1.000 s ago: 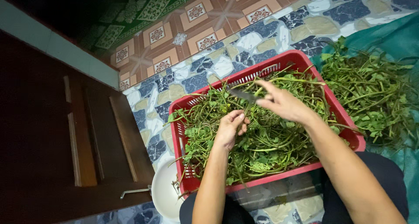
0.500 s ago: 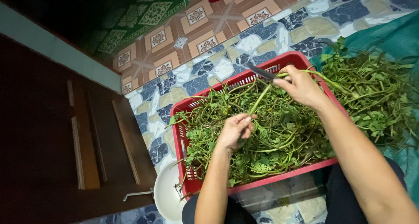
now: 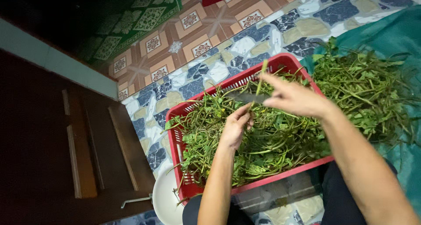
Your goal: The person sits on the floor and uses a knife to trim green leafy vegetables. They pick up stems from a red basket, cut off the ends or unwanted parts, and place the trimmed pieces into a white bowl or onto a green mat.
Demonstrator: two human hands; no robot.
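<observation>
Landmark: I take the red basket (image 3: 177, 139), set on the patterned tile floor (image 3: 245, 62), as my reference.
Left hand (image 3: 234, 128): above the basket's middle, its grip pinched on the lower end of a green stem (image 3: 258, 82).
Right hand (image 3: 294, 98): above the basket's far side, fingers pressed together around a knife (image 3: 243, 97) whose dark blade points at the left hand.
Stem: held upright between both hands, over the greens in the basket (image 3: 263, 141).
Risk, cut: I judge the blade sits close to the left fingertips; a slip along the thin stem could nick them.
Risk, spill: trimmed pieces could fall past the basket rim onto the floor.
Counts: one basket; one knife; two heaps of greens, one inside the basket, one just right of it on a teal cloth (image 3: 394, 36); one white bowl (image 3: 164, 198) at its near left corner.
</observation>
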